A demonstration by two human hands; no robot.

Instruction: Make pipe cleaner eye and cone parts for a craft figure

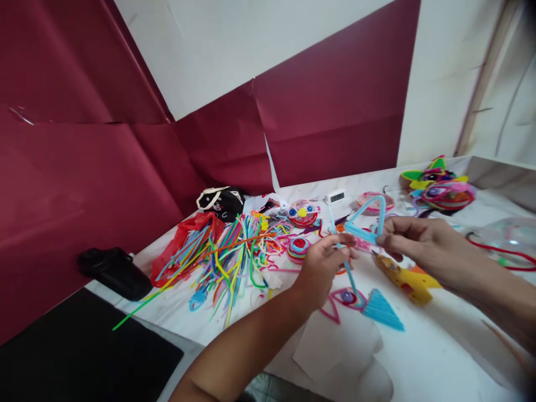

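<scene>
My right hand [412, 243] pinches a light-blue pipe cleaner bent into a triangle [366, 215], held above the table. My left hand [329, 262] is closed on a straight light-blue pipe cleaner [349, 278], which sticks out above and below the fingers. Under the hands lies a pink pipe-cleaner outline with a purple eye [347, 297]. Beside it rests a filled blue pipe-cleaner triangle [383, 311]. A yellow glue gun [404, 279] lies on the table below my right hand.
Several loose coloured pipe cleaners [234, 262] spread on the left, some in a red plastic bag [184, 234]. Behind are a black pouch [221, 204], a small digital display [335, 196] and finished colourful figures [446, 192]. A black case [115, 273] sits at the table's left edge.
</scene>
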